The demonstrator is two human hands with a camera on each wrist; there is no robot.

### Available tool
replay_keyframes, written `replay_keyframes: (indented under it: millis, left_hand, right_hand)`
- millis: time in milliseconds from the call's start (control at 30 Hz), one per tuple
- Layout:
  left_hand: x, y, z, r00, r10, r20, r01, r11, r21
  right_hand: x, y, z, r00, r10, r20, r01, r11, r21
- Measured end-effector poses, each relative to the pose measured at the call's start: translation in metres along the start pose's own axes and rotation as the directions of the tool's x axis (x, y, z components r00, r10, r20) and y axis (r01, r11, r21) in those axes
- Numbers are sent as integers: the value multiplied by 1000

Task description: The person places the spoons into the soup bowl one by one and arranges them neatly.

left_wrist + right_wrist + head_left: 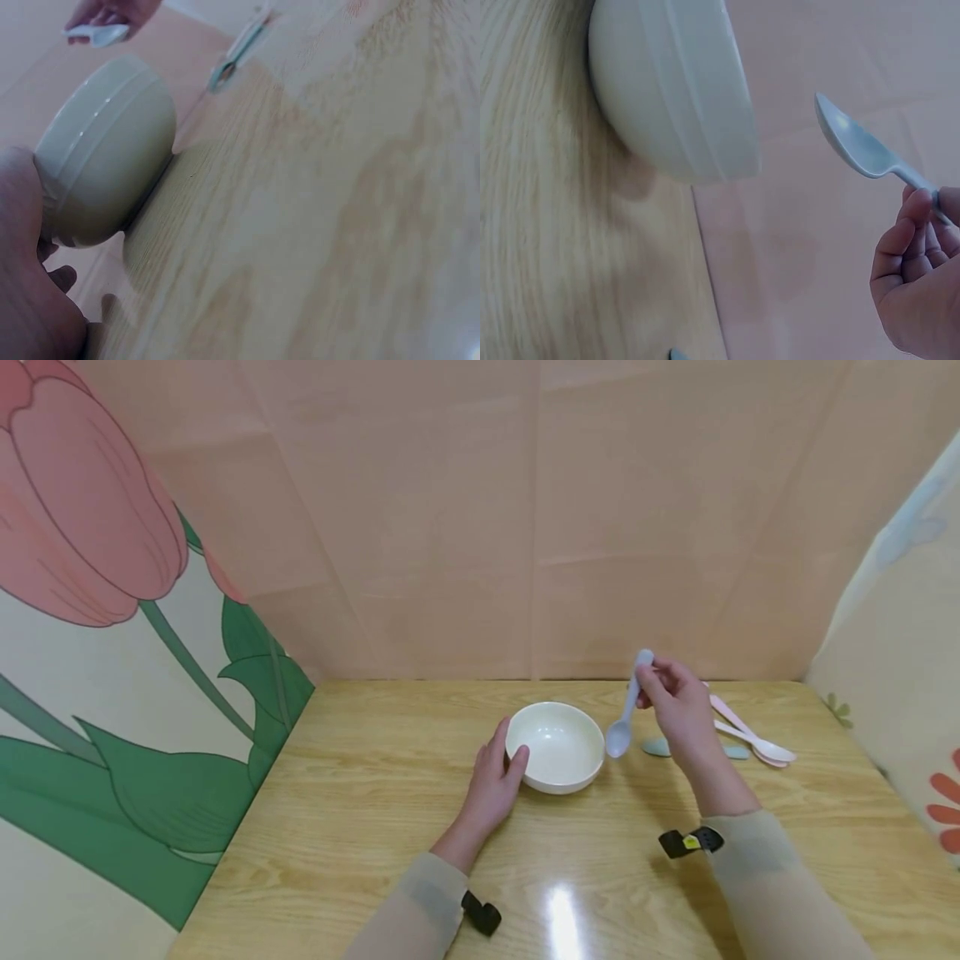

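A white bowl (557, 747) stands upright on the wooden table. My left hand (495, 781) grips its left side, with the thumb at the rim and the fingers round the outer wall. My right hand (681, 710) pinches a pale blue-grey spoon (619, 735) by the handle, holding it in the air just right of the bowl with its head hanging downward. In the right wrist view the spoon (859, 142) is apart from the bowl (671, 90). The left wrist view shows the bowl's outer wall (112, 157) against my left hand (34, 277).
Right of the bowl, partly behind my right hand, lie a white spoon (772, 750), a pink utensil (729, 713) beneath it and a green-blue utensil (657, 747). A pink cloth backdrop (450, 527) rises at the table's (360, 860) far edge. Printed cloths hang at both sides.
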State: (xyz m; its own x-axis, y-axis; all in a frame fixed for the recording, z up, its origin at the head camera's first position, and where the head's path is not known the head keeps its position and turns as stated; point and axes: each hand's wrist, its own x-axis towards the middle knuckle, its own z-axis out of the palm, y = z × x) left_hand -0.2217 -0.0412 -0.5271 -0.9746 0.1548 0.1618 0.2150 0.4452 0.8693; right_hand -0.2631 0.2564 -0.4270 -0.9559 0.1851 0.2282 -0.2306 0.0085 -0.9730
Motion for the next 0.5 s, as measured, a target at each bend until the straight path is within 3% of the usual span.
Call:
replay_keyframes:
  millis: [200,500]
  left_hand:
    - [0,-2,1,1000,-3,-4,3,1000,1]
    - [0,-1,0,1000,-22,8,22,1000,20]
  right_hand:
    - [1,-5,14,999,-12,36,12,1000,1]
    - [4,-4,31,997,-10,73,18,993,-114]
